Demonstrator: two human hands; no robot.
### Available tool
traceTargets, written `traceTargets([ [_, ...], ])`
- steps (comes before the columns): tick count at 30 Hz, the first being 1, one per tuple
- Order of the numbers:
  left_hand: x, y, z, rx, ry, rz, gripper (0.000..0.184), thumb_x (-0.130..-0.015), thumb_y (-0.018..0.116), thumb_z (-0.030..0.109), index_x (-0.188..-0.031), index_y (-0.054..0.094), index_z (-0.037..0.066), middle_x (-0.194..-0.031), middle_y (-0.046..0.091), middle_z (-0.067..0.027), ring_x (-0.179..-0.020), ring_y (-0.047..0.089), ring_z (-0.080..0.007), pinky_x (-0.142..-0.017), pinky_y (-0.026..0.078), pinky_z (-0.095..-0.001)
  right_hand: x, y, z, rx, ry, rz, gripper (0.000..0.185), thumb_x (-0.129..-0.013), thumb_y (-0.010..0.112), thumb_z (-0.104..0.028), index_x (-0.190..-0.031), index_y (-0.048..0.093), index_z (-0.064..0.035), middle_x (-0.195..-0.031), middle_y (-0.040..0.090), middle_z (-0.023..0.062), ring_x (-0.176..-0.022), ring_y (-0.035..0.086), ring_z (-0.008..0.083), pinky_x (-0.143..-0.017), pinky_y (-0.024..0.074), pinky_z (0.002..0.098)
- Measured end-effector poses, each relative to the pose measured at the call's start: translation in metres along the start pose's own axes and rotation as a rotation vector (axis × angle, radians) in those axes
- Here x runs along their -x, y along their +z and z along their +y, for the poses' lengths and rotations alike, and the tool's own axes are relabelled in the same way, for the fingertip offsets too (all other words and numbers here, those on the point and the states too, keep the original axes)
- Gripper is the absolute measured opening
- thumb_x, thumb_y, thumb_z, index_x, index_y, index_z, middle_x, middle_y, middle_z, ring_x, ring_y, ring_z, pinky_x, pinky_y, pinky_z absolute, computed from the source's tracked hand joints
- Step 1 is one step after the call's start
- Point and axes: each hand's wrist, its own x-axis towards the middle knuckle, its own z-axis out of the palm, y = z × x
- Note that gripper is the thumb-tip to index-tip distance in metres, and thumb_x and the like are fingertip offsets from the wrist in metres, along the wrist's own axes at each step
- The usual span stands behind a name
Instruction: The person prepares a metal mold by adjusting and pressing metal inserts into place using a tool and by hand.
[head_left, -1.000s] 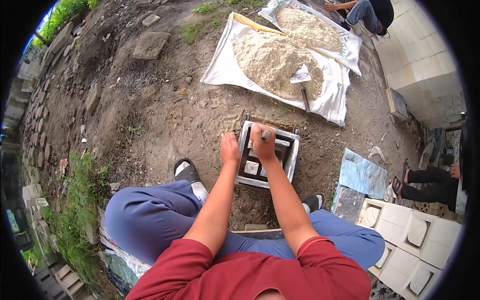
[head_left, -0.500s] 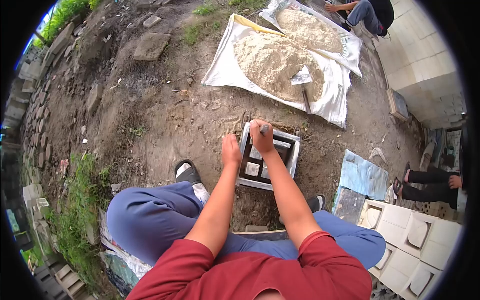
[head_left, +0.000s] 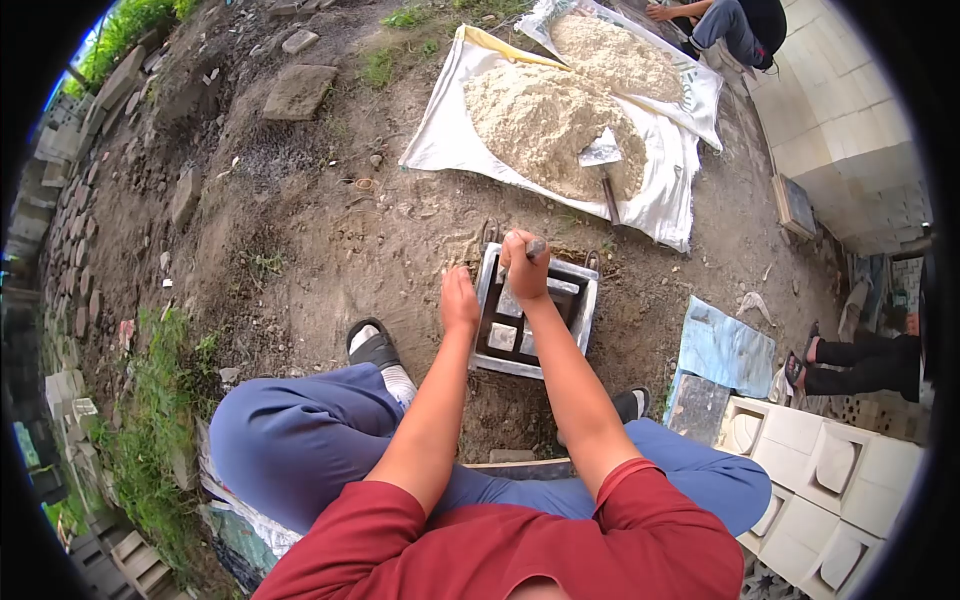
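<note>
A square metal block mould [head_left: 588, 318] stands on the dirt between my feet, with dark walls and pale blocks inside it. My right hand [head_left: 525, 264] is closed around the grey handle [head_left: 536, 247] of a tool, over the mould's far left part. Most of that tool is hidden by the hand, so its kind does not show. Against the mould's left wall, or just beside it, is my left hand [head_left: 459, 297], fingers stretched out and close together. It holds nothing that I can see.
Beyond the mould, pale sandy mix [head_left: 540, 120] lies heaped on white sacks [head_left: 670, 215], with a trowel [head_left: 606, 165] on it. Pale cast blocks [head_left: 800, 445] stand at right near a blue sheet [head_left: 725, 340]. Other people [head_left: 735, 30] are at the upper right and right edges.
My right hand has tilted slightly, and the handle end has shifted a little up and right. My left hand stays beside the mould. The view has moved very slightly.
</note>
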Motion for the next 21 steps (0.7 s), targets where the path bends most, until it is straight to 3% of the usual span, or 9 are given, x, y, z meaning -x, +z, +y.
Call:
traceTargets([
  [6,0.001,0.0,0.001,-0.005,0.0,-0.007,0.056,-0.109,0.03,0.039,-0.127,0.063,-0.003,-0.144,0.054,-0.0233,-0.14,0.041,-0.042,-0.12,0.029,-0.0452,0.006,0.01,-0.025,-0.022,-0.097,0.06,0.041,-0.099,0.052,-0.012,-0.061,0.038,-0.0058,-0.056,0.039,-0.0025,-0.05,0.034,0.0071,-0.048,0.0275,0.0295],
  [10,0.001,0.002,0.002,0.022,-0.014,0.007,0.057,-0.109,0.03,0.039,-0.128,0.063,-0.002,-0.144,0.054,-0.0233,-0.141,0.04,-0.0419,-0.12,0.028,-0.0449,0.01,0.003,0.016,-0.098,-0.143,0.077,0.036,-0.101,0.049,-0.011,-0.067,0.034,-0.0086,-0.058,0.032,-0.0035,-0.05,0.027,0.0073,-0.048,0.0228,0.0294],
  [12,0.002,0.0,0.0,0.004,-0.001,-0.002,0.057,-0.109,0.03,0.04,-0.129,0.063,-0.002,-0.145,0.053,-0.0232,-0.142,0.04,-0.0419,-0.12,0.028,-0.0448,0.005,0.0,0.014,-0.16,0.006,0.12,0.036,-0.101,0.048,-0.011,-0.068,0.034,-0.0093,-0.058,0.031,-0.0036,-0.049,0.027,0.0077,-0.047,0.022,0.0296],
  [16,-0.001,0.002,-0.001,0.006,-0.035,-0.025,0.057,-0.109,0.03,0.04,-0.129,0.063,-0.002,-0.145,0.053,-0.0232,-0.142,0.039,-0.0419,-0.12,0.028,-0.0451,0.003,0.007,-0.033,-0.327,0.056,0.159,0.036,-0.099,0.05,-0.009,-0.064,0.039,-0.0087,-0.058,0.036,-0.0044,-0.051,0.031,0.0049,-0.046,0.024,0.0271],
  [18,0.002,0.003,-0.001,-0.003,-0.007,0.013,0.057,-0.109,0.029,0.041,-0.129,0.063,-0.001,-0.146,0.053,-0.0231,-0.143,0.039,-0.0419,-0.12,0.028,-0.0451,0.008,0.014,-0.043,-0.287,0.069,0.167,0.038,-0.099,0.051,-0.009,-0.064,0.038,-0.0081,-0.057,0.036,-0.0044,-0.05,0.031,0.0055,-0.047,0.0242,0.0281],
  [21,0.0,-0.002,0.004,0.006,-0.043,-0.037,0.058,-0.109,0.029,0.041,-0.129,0.063,-0.001,-0.146,0.052,-0.0231,-0.143,0.039,-0.042,-0.121,0.028,-0.0447,0.019,0.017,-0.027,0.036,-0.05,0.066,0.039,-0.101,0.05,-0.012,-0.065,0.035,-0.0091,-0.057,0.034,-0.0039,-0.051,0.029,0.006,-0.048,0.0253,0.0286],
])
